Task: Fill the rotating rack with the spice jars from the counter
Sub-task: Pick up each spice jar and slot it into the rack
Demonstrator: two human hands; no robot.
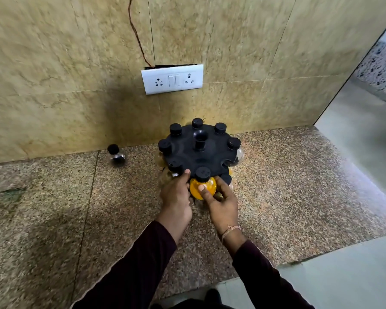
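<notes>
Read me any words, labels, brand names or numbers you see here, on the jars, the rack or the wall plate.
None can be read.
Spice jars, such as the yellow jar and the jar by the wall: no labels visible.
Black rack: plain top, no marking visible.
Switch plate: only sockets and switches, no print visible.

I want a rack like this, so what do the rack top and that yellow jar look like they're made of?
The rack top looks like matte black moulded plastic: an even, dull surface with rounded slots. The yellow jar seems to be clear glass or plastic, which one I can't tell, showing yellow powder through its glossy wall, under a black plastic-looking cap.
</notes>
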